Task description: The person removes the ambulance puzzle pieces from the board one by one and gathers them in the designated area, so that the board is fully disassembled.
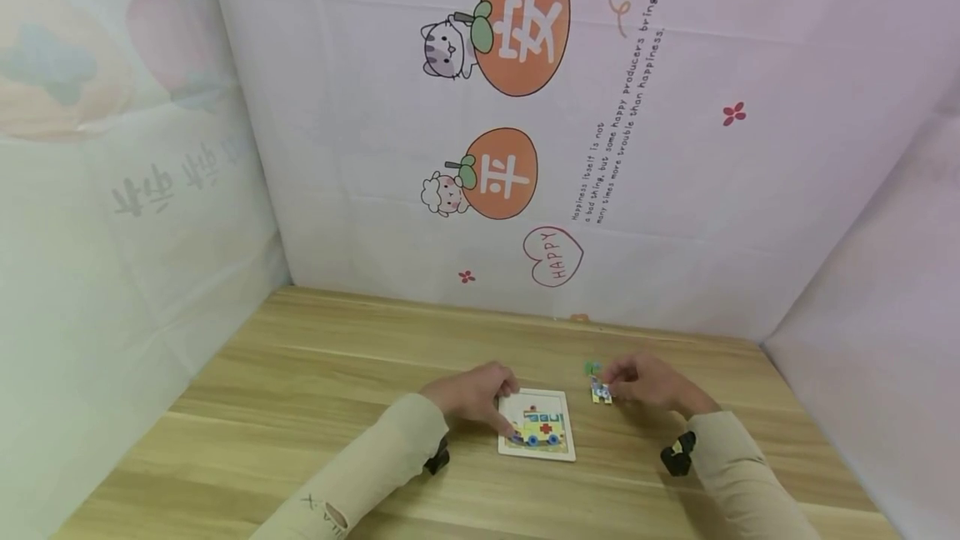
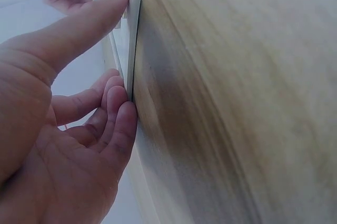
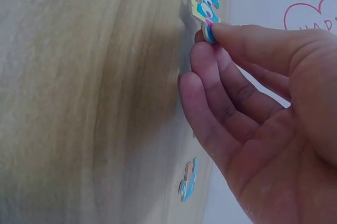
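Note:
A white-framed jigsaw tray (image 1: 553,398) lies flat on the table, its lower part filled with a yellow ambulance picture bearing a red cross. My left hand (image 1: 476,395) grips the tray's left side, thumb over the lower left of the picture and fingertips at the upper left edge. To the right of the tray, my right hand (image 1: 651,382) pinches a jigsaw piece (image 3: 202,4) between thumb and fingers. That piece is yellow and blue with cartoon eyes, tilted up from the tabletop in the right wrist view.
A green and blue jigsaw piece (image 1: 592,367) lies just beyond the right hand. Another loose piece (image 3: 188,181), blue and pinkish, shows low in the right wrist view. White printed cloth (image 1: 375,148) walls the wooden table (image 1: 300,373) at the back and sides.

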`<state>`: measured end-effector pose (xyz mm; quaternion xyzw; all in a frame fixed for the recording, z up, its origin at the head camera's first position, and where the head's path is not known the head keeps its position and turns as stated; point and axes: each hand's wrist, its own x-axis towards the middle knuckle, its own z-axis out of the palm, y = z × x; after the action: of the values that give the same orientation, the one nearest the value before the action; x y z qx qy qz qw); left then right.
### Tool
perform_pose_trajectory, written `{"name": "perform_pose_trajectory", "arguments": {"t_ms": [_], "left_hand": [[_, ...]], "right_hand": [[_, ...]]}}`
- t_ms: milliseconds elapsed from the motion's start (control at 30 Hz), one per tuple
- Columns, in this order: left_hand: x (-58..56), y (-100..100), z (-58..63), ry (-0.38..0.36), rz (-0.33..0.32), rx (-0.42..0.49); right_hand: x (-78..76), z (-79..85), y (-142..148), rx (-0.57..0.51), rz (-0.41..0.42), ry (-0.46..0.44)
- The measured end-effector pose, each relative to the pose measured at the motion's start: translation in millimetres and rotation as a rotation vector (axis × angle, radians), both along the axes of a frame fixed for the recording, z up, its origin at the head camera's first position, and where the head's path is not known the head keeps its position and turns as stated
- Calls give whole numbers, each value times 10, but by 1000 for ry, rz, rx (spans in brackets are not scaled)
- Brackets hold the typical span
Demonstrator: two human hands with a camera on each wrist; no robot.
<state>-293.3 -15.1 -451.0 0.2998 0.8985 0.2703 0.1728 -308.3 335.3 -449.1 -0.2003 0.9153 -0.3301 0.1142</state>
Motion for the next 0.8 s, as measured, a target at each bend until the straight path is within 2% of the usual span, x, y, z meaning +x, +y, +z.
{"name": "perform_pose_trajectory", "arguments": {"t_ms": [267, 500, 667, 800], "left_hand": [[9, 3, 30, -9, 5, 3], [4, 17, 14, -6, -4, -13], [-18, 35, 11, 21, -21, -40], [-18, 33, 61, 40, -41, -71]], "right_hand": [[-16, -31, -18, 58, 15, 63], [-1, -48, -23, 81, 1, 64], [37, 35, -72, 111, 14, 88], [104, 157, -234, 140, 43, 107]]}}
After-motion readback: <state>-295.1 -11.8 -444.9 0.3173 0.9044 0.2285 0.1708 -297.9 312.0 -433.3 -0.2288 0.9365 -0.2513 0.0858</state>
